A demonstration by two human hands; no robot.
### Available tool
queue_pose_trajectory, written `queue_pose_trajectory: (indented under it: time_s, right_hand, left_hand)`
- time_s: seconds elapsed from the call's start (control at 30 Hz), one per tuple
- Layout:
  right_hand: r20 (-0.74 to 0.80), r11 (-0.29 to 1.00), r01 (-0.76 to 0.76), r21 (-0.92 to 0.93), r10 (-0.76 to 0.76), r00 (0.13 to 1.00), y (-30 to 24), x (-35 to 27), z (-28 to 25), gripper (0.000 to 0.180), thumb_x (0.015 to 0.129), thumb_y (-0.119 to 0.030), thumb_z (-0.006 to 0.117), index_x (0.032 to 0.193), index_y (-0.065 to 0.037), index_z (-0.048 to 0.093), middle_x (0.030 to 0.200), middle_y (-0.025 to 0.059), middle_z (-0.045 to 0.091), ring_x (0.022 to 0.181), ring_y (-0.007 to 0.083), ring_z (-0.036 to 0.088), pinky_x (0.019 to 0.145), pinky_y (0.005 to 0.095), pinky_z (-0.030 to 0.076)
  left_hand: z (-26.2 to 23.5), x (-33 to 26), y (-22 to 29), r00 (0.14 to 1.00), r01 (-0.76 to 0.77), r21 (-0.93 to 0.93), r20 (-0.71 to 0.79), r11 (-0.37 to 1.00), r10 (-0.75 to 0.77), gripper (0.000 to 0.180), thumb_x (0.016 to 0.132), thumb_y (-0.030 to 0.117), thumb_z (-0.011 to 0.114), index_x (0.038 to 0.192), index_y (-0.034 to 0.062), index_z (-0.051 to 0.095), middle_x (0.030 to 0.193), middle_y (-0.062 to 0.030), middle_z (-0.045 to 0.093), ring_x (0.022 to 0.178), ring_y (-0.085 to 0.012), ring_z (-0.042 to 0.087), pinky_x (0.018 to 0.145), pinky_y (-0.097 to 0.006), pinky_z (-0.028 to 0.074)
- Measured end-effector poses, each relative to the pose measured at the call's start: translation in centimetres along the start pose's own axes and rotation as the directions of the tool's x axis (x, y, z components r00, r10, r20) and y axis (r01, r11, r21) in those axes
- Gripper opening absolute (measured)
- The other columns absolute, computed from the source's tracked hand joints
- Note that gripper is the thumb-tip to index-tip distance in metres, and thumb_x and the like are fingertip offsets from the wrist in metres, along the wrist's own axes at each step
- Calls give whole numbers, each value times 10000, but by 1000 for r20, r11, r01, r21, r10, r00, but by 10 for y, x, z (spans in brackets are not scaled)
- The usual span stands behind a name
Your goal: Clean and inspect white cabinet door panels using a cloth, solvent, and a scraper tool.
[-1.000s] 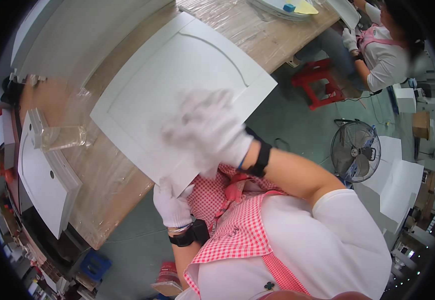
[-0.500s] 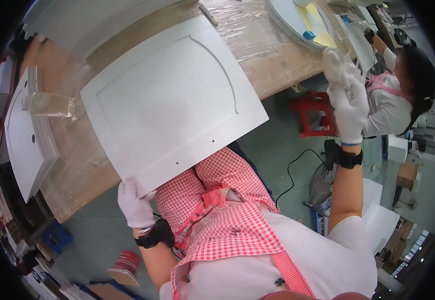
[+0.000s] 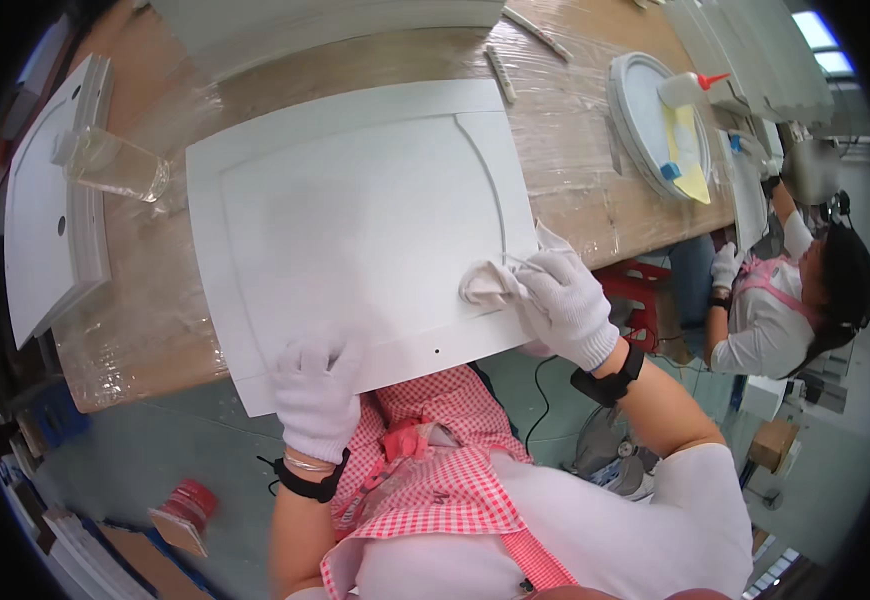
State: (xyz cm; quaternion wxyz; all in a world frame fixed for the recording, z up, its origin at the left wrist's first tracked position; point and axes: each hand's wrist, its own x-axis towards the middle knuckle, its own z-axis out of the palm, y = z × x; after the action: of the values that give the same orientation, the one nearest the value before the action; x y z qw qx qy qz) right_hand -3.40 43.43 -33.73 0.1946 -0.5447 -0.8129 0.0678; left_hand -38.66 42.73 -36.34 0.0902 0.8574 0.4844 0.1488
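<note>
A white panel (image 3: 355, 220) with a curved groove near its far and side edges lies flat on the table, its near edge overhanging my lap. My right hand (image 3: 570, 310), in a white knitted glove, grips a white cloth (image 3: 490, 284) and presses it on the panel's near right corner, beside the groove. Part of the cloth shows above the fingers too. At the near left corner, my gloved left hand (image 3: 317, 395) rests on the panel's surface, fingers laid on it. A small dark hole shows by the near edge between my hands.
The table (image 3: 145, 330) is covered in clear film. Left stand more white panels (image 3: 45, 210) and a clear jar (image 3: 120, 165). At the far right, a round white lid (image 3: 635, 120) carries a red-tipped bottle (image 3: 683, 88) and yellow paper. A co-worker (image 3: 765, 290) sits to the right.
My right hand has come down from the raised right side onto the panel with the cloth. My left hand has moved from the corner's edge onto the panel's surface. The view has shifted.
</note>
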Motion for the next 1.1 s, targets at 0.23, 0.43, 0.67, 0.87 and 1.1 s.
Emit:
queue_pose_trajectory:
  time_s: [0.23, 0.43, 0.67, 0.87, 1.1]
  right_hand:
    - [-109, 983, -182, -26, 178, 978, 47, 92, 9, 75, 889, -103, 696, 918, -47, 657, 955, 168, 658, 867, 397, 636, 770, 502, 515]
    - [32, 991, -126, 46, 125, 992, 39, 56, -9, 185, 852, -71, 703, 1035, -63, 726, 892, 120, 635, 891, 380, 648, 840, 451, 557]
    - [17, 994, -95, -45, 96, 995, 76, 109, -13, 164, 871, -89, 670, 1031, -66, 693, 918, 129, 621, 895, 368, 634, 743, 444, 555]
    - [151, 997, -72, -15, 74, 986, 45, 76, -25, 250, 810, -112, 701, 1060, -106, 706, 923, 91, 618, 907, 339, 633, 739, 421, 554]
    - [84, 828, -405, 387, 406, 910, 107, 163, 21, 93, 873, -87, 639, 934, -24, 669, 904, 162, 661, 798, 351, 640, 658, 427, 491]
  left_hand:
    - [-13, 12, 10, 999, 26, -10, 39, 1000, -26, 404, 762, 90, 760, 1159, 164, 776, 917, -44, 601, 823, -263, 579, 762, -432, 454]
    - [-8, 16, 14, 999, -26, -96, -35, 995, 23, 411, 753, 68, 754, 1151, 165, 778, 892, -23, 601, 822, -253, 587, 768, -411, 442]
    - [-2, 21, 17, 999, 14, -59, -36, 998, -16, 458, 725, 22, 669, 1144, 176, 769, 905, 9, 601, 806, -247, 564, 761, -422, 451]
    - [-17, 10, 6, 997, 47, -64, -50, 997, -50, 496, 720, 49, 663, 1154, 265, 768, 960, 24, 616, 812, -245, 573, 731, -421, 451]
    - [-10, 10, 18, 992, 126, -54, -16, 991, -127, 439, 858, 187, 567, 1258, 293, 713, 1035, 6, 677, 843, -257, 621, 695, -436, 505]
